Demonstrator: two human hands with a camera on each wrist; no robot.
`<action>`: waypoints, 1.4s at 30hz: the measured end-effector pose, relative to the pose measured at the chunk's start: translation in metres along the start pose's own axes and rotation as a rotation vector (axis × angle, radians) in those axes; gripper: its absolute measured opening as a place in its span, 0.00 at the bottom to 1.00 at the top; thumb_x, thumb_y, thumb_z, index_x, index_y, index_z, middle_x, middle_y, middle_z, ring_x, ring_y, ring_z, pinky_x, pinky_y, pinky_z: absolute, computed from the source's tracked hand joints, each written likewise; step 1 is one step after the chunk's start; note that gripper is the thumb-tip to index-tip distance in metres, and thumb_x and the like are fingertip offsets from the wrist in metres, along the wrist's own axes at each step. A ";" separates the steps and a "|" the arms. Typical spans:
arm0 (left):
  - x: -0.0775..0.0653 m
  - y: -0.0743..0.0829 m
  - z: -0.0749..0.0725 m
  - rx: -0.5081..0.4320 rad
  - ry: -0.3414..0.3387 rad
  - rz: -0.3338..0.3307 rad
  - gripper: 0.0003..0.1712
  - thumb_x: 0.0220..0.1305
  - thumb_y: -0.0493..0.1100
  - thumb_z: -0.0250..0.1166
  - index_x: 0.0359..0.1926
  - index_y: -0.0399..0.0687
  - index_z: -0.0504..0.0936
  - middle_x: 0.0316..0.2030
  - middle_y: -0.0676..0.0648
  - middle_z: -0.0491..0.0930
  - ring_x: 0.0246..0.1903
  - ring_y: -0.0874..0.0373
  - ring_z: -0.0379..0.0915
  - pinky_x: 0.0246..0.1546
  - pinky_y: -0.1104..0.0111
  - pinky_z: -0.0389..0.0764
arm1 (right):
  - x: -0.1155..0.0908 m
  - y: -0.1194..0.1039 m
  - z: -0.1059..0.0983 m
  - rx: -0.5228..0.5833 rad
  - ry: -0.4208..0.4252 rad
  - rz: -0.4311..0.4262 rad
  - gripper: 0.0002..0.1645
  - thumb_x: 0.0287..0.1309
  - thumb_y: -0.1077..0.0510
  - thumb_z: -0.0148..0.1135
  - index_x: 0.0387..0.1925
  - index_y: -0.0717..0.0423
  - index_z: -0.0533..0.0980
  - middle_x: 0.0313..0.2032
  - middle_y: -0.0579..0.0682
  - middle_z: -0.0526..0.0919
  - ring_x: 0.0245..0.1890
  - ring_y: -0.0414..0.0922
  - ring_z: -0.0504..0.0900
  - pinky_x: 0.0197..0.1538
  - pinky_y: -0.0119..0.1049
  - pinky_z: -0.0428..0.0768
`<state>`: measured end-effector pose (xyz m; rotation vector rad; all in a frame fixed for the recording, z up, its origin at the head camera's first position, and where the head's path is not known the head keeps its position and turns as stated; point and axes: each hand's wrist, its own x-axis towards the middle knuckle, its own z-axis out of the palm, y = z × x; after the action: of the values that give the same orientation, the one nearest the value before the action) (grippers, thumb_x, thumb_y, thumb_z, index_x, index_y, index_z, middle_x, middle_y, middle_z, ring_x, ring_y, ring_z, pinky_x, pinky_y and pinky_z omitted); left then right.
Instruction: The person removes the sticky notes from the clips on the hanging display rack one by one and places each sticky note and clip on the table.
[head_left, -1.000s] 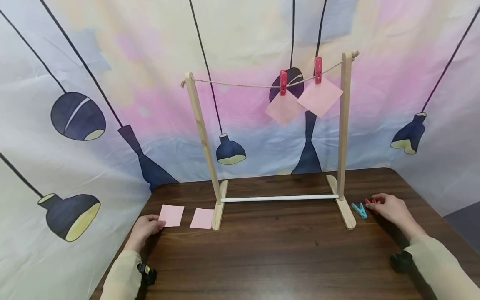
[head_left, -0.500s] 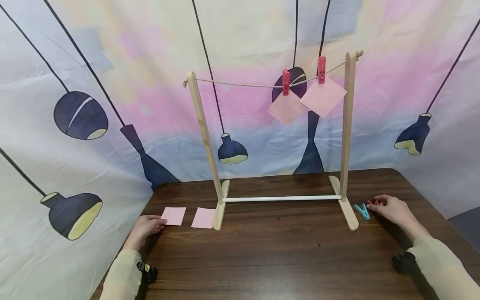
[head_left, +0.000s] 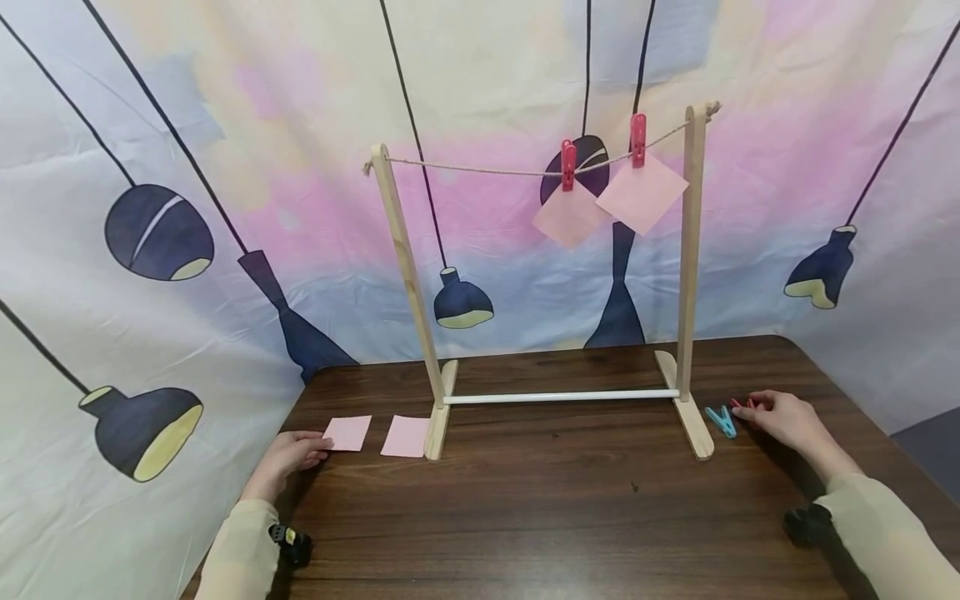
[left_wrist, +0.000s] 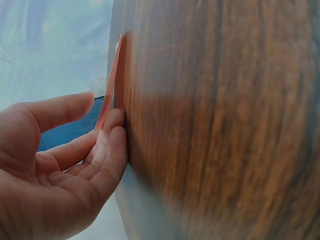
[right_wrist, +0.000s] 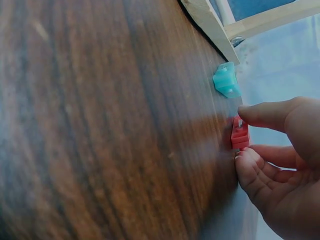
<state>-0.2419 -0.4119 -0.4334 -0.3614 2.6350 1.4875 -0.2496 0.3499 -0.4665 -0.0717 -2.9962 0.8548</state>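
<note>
In the head view, my left hand (head_left: 288,457) is at the left edge of a square pink paper (head_left: 348,433) on the table. The left wrist view shows fingertips under the tilted paper's (left_wrist: 111,82) near edge, the thumb apart from it. A second pink paper (head_left: 405,437) lies beside the stand's left foot. At the right, my right hand (head_left: 783,419) pinches a red clothespin (right_wrist: 240,133) between thumb and fingers, low at the tabletop. A blue clothespin (head_left: 722,422) lies just left of it.
A wooden stand (head_left: 686,250) with a white crossbar (head_left: 562,397) stands on the brown table (head_left: 525,517). From its rope (head_left: 465,169), two red clothespins (head_left: 568,165) hold two pink papers (head_left: 643,193). A patterned cloth (head_left: 322,83) hangs behind.
The pink paper at my left hand has tilted slightly, its near edge now on my fingers. My right hand stays at the red clothespin; the head view shifts a little.
</note>
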 end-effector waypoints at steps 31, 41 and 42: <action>-0.006 0.002 -0.009 0.068 0.009 0.034 0.26 0.74 0.39 0.58 0.58 0.15 0.67 0.36 0.42 0.82 0.31 0.61 0.77 0.32 0.72 0.81 | -0.006 0.003 -0.006 0.049 -0.030 -0.010 0.43 0.71 0.43 0.57 0.59 0.83 0.65 0.49 0.80 0.74 0.45 0.69 0.77 0.45 0.61 0.78; -0.006 0.016 -0.007 0.069 0.052 0.054 0.26 0.75 0.41 0.58 0.61 0.21 0.69 0.44 0.36 0.80 0.33 0.57 0.77 0.34 0.70 0.81 | -0.005 0.005 -0.015 0.060 -0.011 -0.016 0.37 0.73 0.46 0.53 0.60 0.80 0.65 0.43 0.76 0.77 0.39 0.63 0.77 0.42 0.58 0.77; -0.005 0.017 -0.006 0.062 0.056 0.057 0.26 0.75 0.41 0.58 0.61 0.21 0.69 0.45 0.36 0.80 0.33 0.57 0.78 0.34 0.70 0.81 | -0.005 0.005 -0.017 0.059 -0.006 -0.015 0.37 0.73 0.47 0.53 0.60 0.80 0.65 0.43 0.76 0.77 0.40 0.64 0.77 0.43 0.60 0.77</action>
<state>-0.2408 -0.4079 -0.4149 -0.3302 2.7503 1.4275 -0.2437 0.3630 -0.4547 -0.0451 -2.9707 0.9436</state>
